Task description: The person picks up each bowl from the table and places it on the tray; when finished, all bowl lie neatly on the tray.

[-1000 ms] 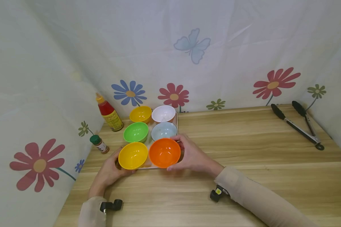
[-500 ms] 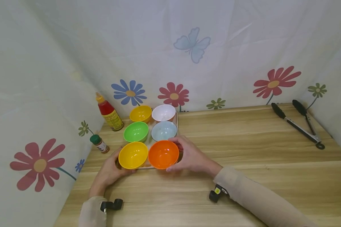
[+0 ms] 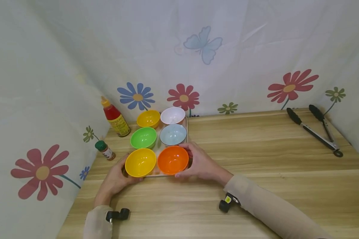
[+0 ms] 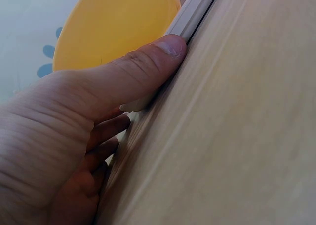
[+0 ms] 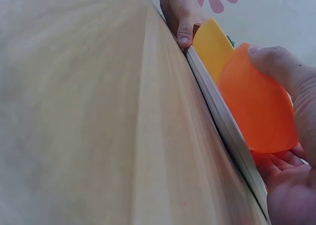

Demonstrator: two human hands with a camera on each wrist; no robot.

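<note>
In the head view my right hand point(image 3: 201, 164) holds an orange bowl point(image 3: 173, 160) at the front right of a pale tray point(image 3: 158, 175). Its thumb lies on the near side of the bowl, fingers round the far side, as the right wrist view also shows. My left hand point(image 3: 115, 179) grips the tray's front left corner, thumb on its edge in the left wrist view, beside a large yellow bowl point(image 3: 140, 162). Behind these two stand a green bowl point(image 3: 143, 137), a light blue bowl point(image 3: 173, 134), a smaller yellow bowl point(image 3: 148, 118) and a white bowl point(image 3: 173, 115).
Left of the tray stand a red sauce bottle point(image 3: 115, 118) with a yellow cap and a small spice jar point(image 3: 105, 150) with a green lid. Black-tipped tongs point(image 3: 317, 131) lie spread at the table's far right. A flowered cloth point(image 3: 242, 59) hangs behind.
The orange bowl has sunk a little toward the tray, with my right hand still on it. It shifted slightly left and nearer, then back. My left hand has stayed at the corner.
</note>
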